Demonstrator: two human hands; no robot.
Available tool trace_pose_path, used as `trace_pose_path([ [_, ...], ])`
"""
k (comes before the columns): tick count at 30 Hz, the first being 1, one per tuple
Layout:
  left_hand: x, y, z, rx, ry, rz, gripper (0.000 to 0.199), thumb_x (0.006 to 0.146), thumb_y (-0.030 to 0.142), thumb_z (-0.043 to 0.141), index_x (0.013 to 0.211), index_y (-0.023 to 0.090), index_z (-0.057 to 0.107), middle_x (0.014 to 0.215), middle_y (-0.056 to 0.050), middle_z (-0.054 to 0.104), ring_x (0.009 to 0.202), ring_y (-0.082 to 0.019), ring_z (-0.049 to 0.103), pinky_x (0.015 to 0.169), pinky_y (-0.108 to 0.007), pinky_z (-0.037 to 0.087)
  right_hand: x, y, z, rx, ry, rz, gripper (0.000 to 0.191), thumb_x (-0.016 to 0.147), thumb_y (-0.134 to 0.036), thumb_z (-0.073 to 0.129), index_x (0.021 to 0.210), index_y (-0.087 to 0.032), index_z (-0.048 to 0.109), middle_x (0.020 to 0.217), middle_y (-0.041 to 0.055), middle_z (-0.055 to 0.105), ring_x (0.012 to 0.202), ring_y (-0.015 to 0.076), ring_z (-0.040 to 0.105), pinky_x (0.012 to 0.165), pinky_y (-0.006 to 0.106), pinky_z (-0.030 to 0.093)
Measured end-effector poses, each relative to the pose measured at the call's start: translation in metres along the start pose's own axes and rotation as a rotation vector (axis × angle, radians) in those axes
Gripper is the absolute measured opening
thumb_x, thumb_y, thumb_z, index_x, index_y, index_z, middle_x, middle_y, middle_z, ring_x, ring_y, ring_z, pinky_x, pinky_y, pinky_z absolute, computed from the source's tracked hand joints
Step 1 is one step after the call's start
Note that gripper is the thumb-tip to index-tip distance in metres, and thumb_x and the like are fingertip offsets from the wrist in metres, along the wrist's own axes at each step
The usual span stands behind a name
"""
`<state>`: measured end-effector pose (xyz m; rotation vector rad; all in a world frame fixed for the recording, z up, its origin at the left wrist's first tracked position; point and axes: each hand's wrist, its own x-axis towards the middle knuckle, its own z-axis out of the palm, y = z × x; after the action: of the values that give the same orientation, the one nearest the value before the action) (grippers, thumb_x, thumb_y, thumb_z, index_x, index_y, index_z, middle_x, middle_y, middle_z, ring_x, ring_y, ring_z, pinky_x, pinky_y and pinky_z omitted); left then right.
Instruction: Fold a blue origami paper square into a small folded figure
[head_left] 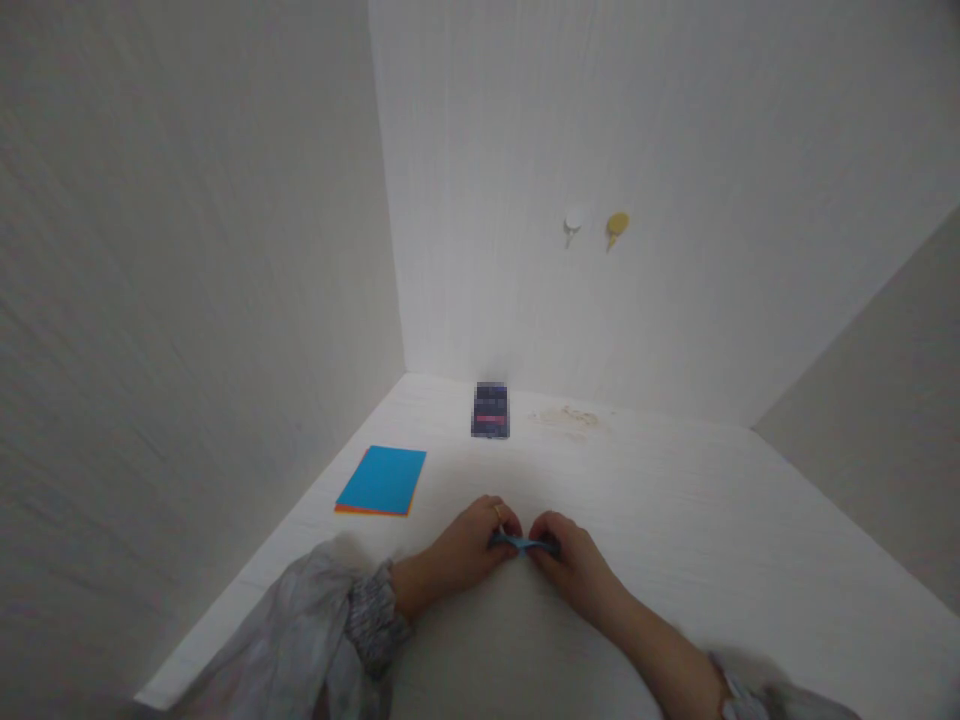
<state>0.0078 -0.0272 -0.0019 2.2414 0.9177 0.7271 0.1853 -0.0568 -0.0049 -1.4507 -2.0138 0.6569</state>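
Observation:
A small folded piece of blue paper (523, 543) is stretched between my two hands near the middle of the white table. My left hand (480, 545) pinches its left end, with a ring showing on one finger. On the other side, my right hand (574, 562) has its fingers closed on the right end. Parts of the paper are hidden behind my fingertips. To the left lies a stack of square paper sheets (384, 480), blue on top with orange edges showing beneath.
A dark, blurred phone-like object (491, 410) stands at the back of the table (675, 500) by the wall. A worn patch (576, 416) is to its right. White (573, 222) and yellow (617, 225) hooks are on the back wall. Walls rise at both sides.

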Motion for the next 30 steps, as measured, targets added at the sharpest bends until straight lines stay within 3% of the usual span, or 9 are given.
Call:
trace_pose_path([
  [5, -0.001, 0.006, -0.001, -0.183, 0.007, 0.004, 0.016, 0.069, 0.021, 0.059, 0.084, 0.016, 0.057, 0.082, -0.002, 0.053, 0.071, -0.011, 0.050, 0.064, -0.021, 0.039, 0.001, -0.001, -0.001, 0.202, 0.078, 0.027, 0.009, 0.066, -0.012, 0.049, 0.072, -0.019, 0.050, 0.066, -0.0014, 0.055, 0.062, 0.0134, 0.051, 0.057, 0.024, 0.039],
  [8, 0.001, 0.004, 0.003, -0.347, 0.064, -0.082, 0.011, 0.073, 0.023, 0.054, 0.079, 0.014, 0.057, 0.075, -0.002, 0.056, 0.069, -0.012, 0.051, 0.063, -0.022, 0.040, 0.003, -0.003, -0.002, 0.329, 0.176, 0.030, 0.014, 0.067, -0.016, 0.052, 0.080, -0.019, 0.049, 0.067, -0.0018, 0.053, 0.062, 0.0130, 0.051, 0.058, 0.024, 0.041],
  [12, 0.003, 0.000, 0.011, -0.561, 0.136, -0.158, 0.017, 0.069, 0.023, 0.059, 0.081, 0.013, 0.052, 0.070, 0.000, 0.055, 0.065, -0.010, 0.050, 0.060, -0.021, 0.040, 0.003, -0.011, 0.000, 0.530, 0.255, -0.014, 0.021, 0.070, -0.022, 0.055, 0.087, -0.020, 0.045, 0.071, -0.0001, 0.052, 0.064, 0.0130, 0.051, 0.059, 0.025, 0.043],
  [18, 0.004, 0.009, 0.013, -0.853, 0.204, -0.233, 0.023, 0.065, 0.029, 0.064, 0.075, 0.014, 0.049, 0.067, 0.001, 0.052, 0.063, -0.010, 0.050, 0.060, -0.022, 0.041, 0.001, -0.023, 0.006, 0.792, 0.344, -0.028, 0.047, 0.067, -0.028, 0.061, 0.105, -0.025, 0.034, 0.088, 0.0028, 0.049, 0.063, 0.0116, 0.051, 0.057, 0.026, 0.046],
  [22, 0.005, 0.017, 0.009, -0.905, 0.311, -0.252, 0.024, 0.065, 0.030, 0.065, 0.076, 0.014, 0.051, 0.067, 0.001, 0.054, 0.063, -0.010, 0.051, 0.061, -0.023, 0.041, -0.001, -0.027, 0.005, 0.718, 0.245, 0.021, 0.026, 0.072, -0.031, 0.057, 0.092, -0.021, 0.045, 0.066, -0.0013, 0.050, 0.060, 0.0128, 0.051, 0.053, 0.024, 0.044],
  [26, 0.005, 0.013, 0.009, -0.917, 0.357, -0.228, 0.021, 0.067, 0.028, 0.063, 0.077, 0.013, 0.051, 0.068, 0.000, 0.056, 0.063, -0.011, 0.053, 0.062, -0.024, 0.043, -0.004, -0.032, 0.000, 0.661, 0.190, -0.012, 0.013, 0.078, -0.030, 0.049, 0.083, -0.019, 0.053, 0.071, 0.0008, 0.055, 0.067, 0.0138, 0.053, 0.062, 0.025, 0.044],
  [30, 0.004, 0.008, 0.012, -0.786, 0.368, -0.218, 0.017, 0.068, 0.025, 0.062, 0.075, 0.013, 0.053, 0.067, 0.000, 0.056, 0.062, -0.010, 0.053, 0.061, -0.022, 0.043, -0.002, -0.030, 0.000, 0.619, 0.199, -0.003, 0.011, 0.077, -0.028, 0.050, 0.079, -0.019, 0.056, 0.067, -0.0001, 0.056, 0.064, 0.0131, 0.054, 0.060, 0.024, 0.044],
])
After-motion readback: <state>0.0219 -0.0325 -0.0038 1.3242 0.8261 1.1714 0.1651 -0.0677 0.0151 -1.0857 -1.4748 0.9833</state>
